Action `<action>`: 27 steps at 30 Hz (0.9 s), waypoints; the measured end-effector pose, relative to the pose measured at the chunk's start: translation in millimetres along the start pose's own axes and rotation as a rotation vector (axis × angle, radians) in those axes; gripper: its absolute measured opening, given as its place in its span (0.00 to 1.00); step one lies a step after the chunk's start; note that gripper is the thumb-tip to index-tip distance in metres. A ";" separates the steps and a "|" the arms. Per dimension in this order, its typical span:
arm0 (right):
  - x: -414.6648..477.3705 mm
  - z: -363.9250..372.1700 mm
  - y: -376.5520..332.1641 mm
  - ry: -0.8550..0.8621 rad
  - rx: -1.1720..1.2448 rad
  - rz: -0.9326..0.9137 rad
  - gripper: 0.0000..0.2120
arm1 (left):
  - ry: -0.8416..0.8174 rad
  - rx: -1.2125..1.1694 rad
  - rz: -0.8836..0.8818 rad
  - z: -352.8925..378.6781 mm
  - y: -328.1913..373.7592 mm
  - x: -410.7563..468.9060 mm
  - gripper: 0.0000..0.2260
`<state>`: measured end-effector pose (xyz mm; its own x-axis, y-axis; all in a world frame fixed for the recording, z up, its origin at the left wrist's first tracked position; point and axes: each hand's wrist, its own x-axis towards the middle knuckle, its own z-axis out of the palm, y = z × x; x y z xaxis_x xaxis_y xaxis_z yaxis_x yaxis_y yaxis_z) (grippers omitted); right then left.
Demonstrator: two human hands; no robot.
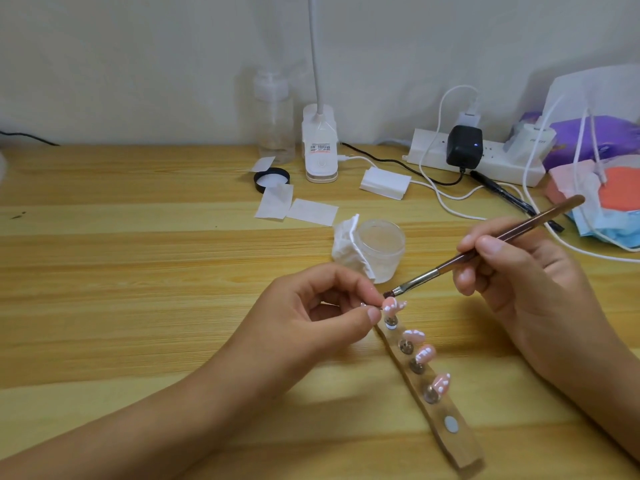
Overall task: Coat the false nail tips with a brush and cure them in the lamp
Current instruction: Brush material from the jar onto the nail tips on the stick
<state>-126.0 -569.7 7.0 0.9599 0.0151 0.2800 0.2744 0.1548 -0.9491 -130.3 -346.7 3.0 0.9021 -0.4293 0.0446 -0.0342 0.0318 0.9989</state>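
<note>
A wooden strip holder (446,441) lies on the desk with several pink false nail tips (425,354) standing on small metal pegs. My left hand (322,306) pinches the farthest nail tip (390,303) between thumb and fingertips. My right hand (526,271) grips a brown-handled brush (485,252) like a pen, and its dark bristles touch that same tip. A frosted open jar (381,249) stands just behind, with a crumpled white wipe (348,251) against its left side.
A black jar lid (272,178) and white paper squares (294,207) lie mid-desk. A clip lamp (320,147) and a clear bottle (275,123) stand by the wall. A power strip (502,161) with cables, a black pen and face masks (609,220) crowd the right.
</note>
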 end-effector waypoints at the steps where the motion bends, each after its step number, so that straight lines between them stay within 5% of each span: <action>1: 0.4 -0.3 -0.7 0.018 0.013 -0.002 0.14 | 0.004 0.005 0.000 -0.2 -0.3 0.0 0.03; 15: -1.4 -0.9 -0.9 -0.020 -0.030 0.000 0.07 | 0.009 0.028 0.018 0.5 0.2 -0.8 0.03; 20: 0.6 -2.0 -1.2 0.074 0.014 -0.023 0.12 | 0.025 0.012 0.005 1.0 0.2 -0.6 0.02; 27: -2.2 1.3 -4.5 -0.030 0.079 -0.011 0.14 | 0.020 -0.041 0.009 2.0 0.3 0.6 0.04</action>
<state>-129.5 -569.1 10.8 0.9544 0.0428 0.2956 0.2782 0.2328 -0.9319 -130.7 -348.8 3.4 0.9101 -0.4110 0.0524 -0.0244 0.0729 0.9970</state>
